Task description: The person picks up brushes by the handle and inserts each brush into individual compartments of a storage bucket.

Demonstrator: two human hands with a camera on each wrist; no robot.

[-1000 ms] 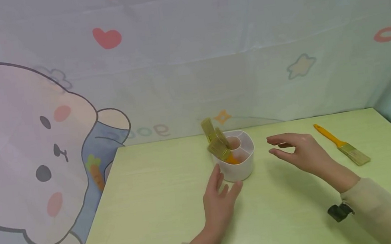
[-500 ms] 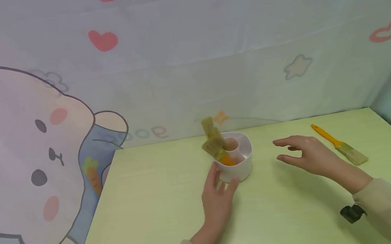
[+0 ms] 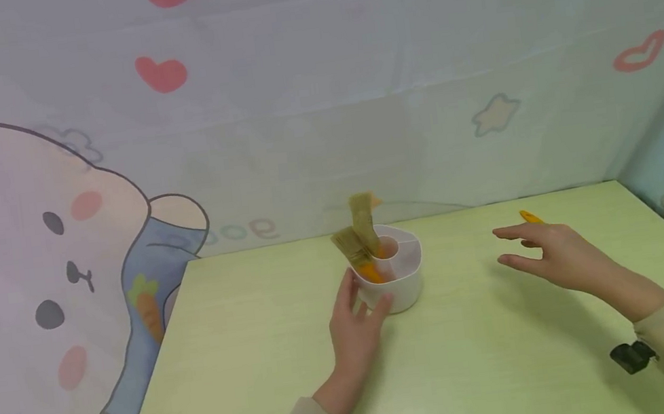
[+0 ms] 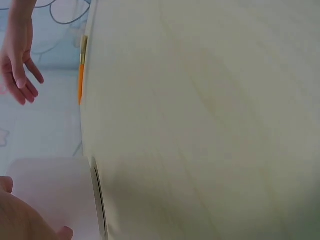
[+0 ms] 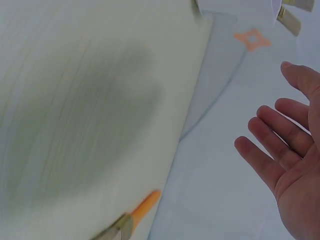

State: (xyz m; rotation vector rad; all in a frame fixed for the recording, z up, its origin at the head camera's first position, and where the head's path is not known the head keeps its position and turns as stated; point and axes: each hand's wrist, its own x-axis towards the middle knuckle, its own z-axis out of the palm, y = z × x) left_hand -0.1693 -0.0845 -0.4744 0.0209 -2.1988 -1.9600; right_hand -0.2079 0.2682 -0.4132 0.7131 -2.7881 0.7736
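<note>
A round white divided holder stands on the table, a round well in its middle. Bristle-up paintbrushes with orange handles lean in its left side, among them a front paintbrush and a rear one. My left hand grips the holder's wall, fingers at its left side and thumb at the front; the left wrist view shows the holder close up. To the right, my right hand hovers with fingers extended, holding nothing. Behind it lies a loose paintbrush, mostly hidden in the head view but plainer orange-handled brush in the right wrist view.
The pale green table ends at a cloth backdrop printed with hearts, stars and a large cartoon animal. A small black device sits by the right sleeve.
My left hand has closed onto the holder, which has turned, shifting the brushes in it. My right hand has moved right and now covers most of the loose brush. The head view has shifted slightly.
</note>
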